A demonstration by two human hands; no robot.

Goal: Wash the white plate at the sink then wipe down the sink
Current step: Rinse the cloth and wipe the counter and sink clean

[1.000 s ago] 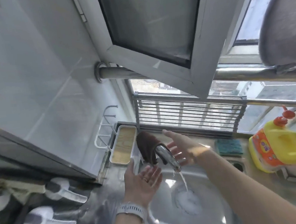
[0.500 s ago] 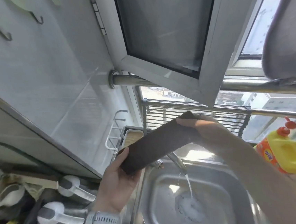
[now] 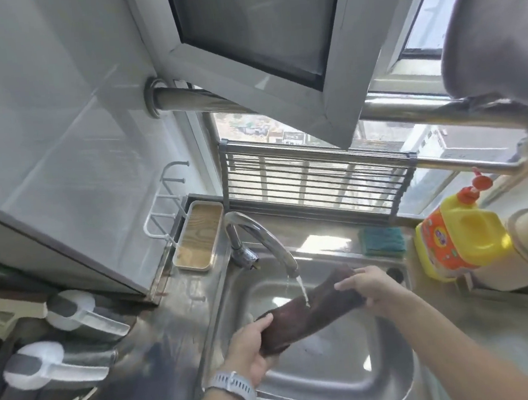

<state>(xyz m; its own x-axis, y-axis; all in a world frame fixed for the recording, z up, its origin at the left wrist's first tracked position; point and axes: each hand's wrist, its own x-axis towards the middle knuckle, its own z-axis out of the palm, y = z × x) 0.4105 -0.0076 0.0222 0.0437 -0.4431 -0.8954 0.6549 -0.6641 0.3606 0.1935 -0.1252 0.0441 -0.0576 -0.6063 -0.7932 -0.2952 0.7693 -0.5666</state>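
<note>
A dark brown cloth (image 3: 312,314) is stretched over the steel sink (image 3: 352,365). My left hand (image 3: 249,349) grips its near left end. My right hand (image 3: 369,289) grips its far right end. Water runs from the chrome tap (image 3: 260,239) in a thin stream onto the middle of the cloth. No white plate is in view.
A yellow detergent bottle (image 3: 460,239) with a red pump stands right of the sink beside a green sponge (image 3: 381,241). A white tray with a wooden base (image 3: 197,238) sits left of the tap. An open window sash (image 3: 274,53) hangs overhead. Ladles (image 3: 64,315) lie at the left.
Both hands took the brown cloth off the tap, lifted it spread between them, then lowered it into the sink under the running water.
</note>
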